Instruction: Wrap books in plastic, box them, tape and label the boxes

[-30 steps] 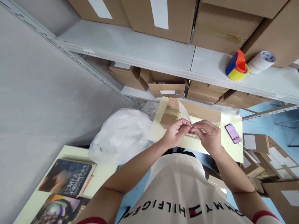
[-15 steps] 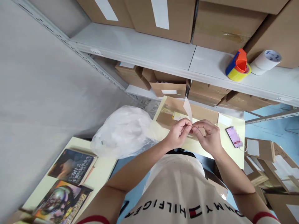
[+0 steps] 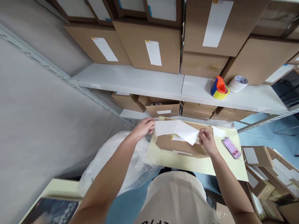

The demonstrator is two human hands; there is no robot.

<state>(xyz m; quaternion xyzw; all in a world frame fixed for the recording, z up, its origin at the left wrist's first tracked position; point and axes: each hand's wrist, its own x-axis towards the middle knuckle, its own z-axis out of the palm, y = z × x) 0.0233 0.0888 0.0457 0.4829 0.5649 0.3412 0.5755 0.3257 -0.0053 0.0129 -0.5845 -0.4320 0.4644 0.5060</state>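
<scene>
A white label sheet [image 3: 167,127] stretches between my hands, bent near its middle into two sections. My left hand [image 3: 143,127] pinches its left end, while my right hand [image 3: 207,141] grips the right end with curled fingers. Whether the two sections are one piece or a label and its backing, I cannot tell. Beneath the sheet lies a cardboard box [image 3: 164,143] on the pale yellow table [image 3: 173,160], with a white label on its top partly hidden by the sheet.
A phone [image 3: 231,147] and a white paper [image 3: 219,132] lie right of the box. A translucent bag [image 3: 112,158] bulges on the left. Above, the shelf [image 3: 140,76] bears boxes, a tape dispenser [image 3: 219,88] and a white roll [image 3: 237,84]. Boxes [image 3: 258,155] stack at right.
My hands have moved apart from fingertips together, spreading the white sheet out between them. My view has tilted up, showing more of the upper shelf boxes.
</scene>
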